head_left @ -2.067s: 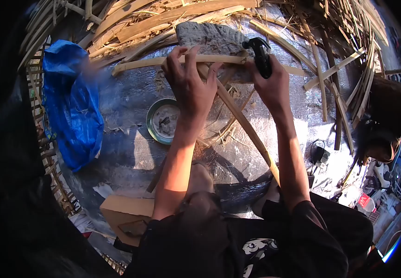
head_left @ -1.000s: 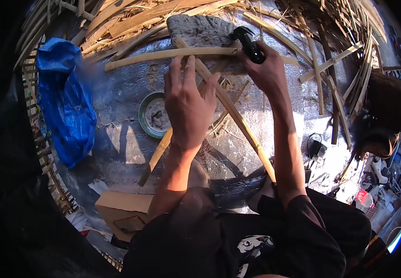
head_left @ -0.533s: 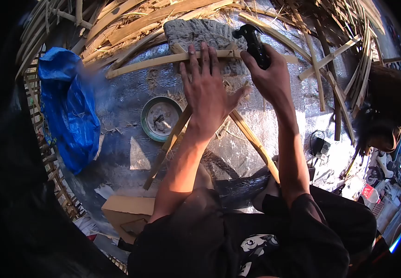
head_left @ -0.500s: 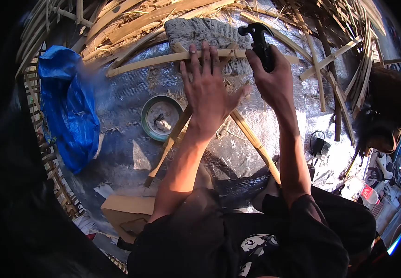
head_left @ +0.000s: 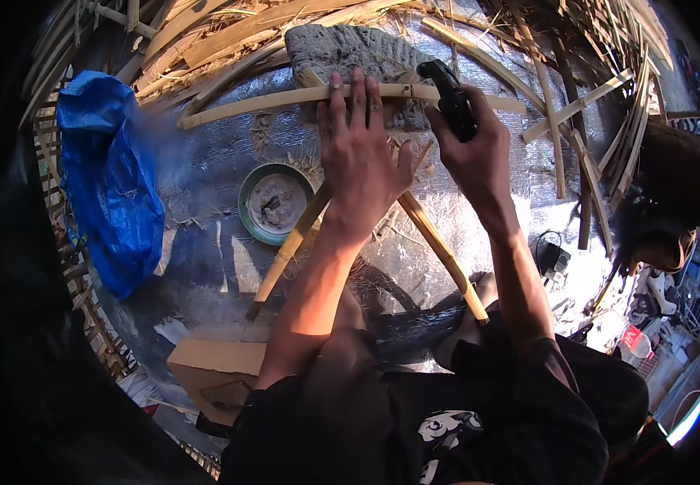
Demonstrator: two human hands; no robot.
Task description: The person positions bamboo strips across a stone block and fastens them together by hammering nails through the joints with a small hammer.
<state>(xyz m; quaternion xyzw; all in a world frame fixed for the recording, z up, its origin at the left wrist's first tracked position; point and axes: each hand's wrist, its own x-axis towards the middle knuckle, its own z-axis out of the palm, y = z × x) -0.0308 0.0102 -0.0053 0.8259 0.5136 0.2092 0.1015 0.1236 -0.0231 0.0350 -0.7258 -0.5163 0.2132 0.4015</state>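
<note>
My left hand [head_left: 359, 166] lies flat with its fingers stretched over a crosswise bamboo strip [head_left: 245, 107], pressing it near a grey rough block [head_left: 350, 50]. Two slanting bamboo pieces, a left one [head_left: 287, 252] and a right one [head_left: 440, 241], run down from under that hand toward my legs. A small dark spot shows on the strip, right of my fingertips. Wrapped round the grip of a black claw hammer [head_left: 449, 95], my right hand [head_left: 483, 158] keeps its head just over the strip's right part. Whether the hammer touches the strip, I cannot tell.
A round bowl [head_left: 245, 202] with small bits inside stands left of my left arm. Farther left lies a blue plastic bag [head_left: 115, 186]. A cardboard box [head_left: 212, 360] sits at the lower left. Bamboo strips [head_left: 237, 40] pile up at the back, with more at right.
The hammer head has come down and tilted toward the strip, my right hand turning with it. My left hand stays on the strip. The whole view has shifted slightly.
</note>
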